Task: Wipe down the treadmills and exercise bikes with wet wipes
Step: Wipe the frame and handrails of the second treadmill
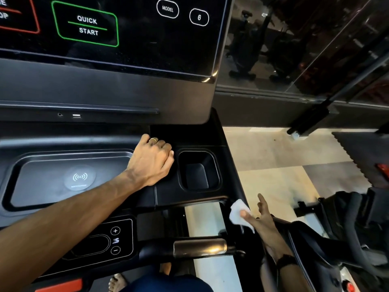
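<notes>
Right hand (260, 216) pinches the wet wipe (239, 211) between thumb and finger beside the treadmill console (105, 91); left hand (152, 160), curled and empty, rests by the cup holder (199, 170), risking an accidental Quick Start button (86, 25) press.

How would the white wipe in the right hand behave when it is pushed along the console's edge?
The wipe looks crumpled and limp, so it probably bunches rather than sliding flat. The right hand pins it with the thumb, suggesting it is very light.
</notes>
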The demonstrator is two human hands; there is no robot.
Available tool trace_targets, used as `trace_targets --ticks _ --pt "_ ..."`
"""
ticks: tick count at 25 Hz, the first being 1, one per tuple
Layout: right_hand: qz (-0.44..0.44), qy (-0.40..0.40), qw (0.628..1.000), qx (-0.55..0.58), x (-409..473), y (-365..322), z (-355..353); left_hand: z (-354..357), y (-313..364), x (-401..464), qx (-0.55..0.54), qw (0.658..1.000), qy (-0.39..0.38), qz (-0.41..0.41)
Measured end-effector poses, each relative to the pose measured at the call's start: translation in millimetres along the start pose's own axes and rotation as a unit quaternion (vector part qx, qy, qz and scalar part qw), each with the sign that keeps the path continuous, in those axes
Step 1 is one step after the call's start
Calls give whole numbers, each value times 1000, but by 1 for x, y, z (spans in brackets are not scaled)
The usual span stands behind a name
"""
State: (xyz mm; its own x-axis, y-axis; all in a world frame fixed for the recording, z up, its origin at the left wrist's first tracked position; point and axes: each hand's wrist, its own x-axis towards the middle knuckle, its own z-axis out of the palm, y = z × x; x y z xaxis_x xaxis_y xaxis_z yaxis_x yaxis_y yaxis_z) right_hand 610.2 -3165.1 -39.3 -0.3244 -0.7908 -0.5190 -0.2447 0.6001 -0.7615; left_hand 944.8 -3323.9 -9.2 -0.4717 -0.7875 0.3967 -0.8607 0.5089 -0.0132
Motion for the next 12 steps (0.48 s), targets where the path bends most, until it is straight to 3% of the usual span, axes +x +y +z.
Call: trace_targets --ticks 3,7,11,12 --pt "-23 156 987 -19 -1 4 7 -2 0 1 -11 999 5 35" --pt "-189 300 930 -94 -31 10 22 -5 12 0 -34 993 13 112" --pt "-315 318 870 -207 -43 24 32 1 38 3 -77 971 -15 228" --pt "-312 283 877 -231 -44 23 35 3 38 3 -87 969 -14 229"
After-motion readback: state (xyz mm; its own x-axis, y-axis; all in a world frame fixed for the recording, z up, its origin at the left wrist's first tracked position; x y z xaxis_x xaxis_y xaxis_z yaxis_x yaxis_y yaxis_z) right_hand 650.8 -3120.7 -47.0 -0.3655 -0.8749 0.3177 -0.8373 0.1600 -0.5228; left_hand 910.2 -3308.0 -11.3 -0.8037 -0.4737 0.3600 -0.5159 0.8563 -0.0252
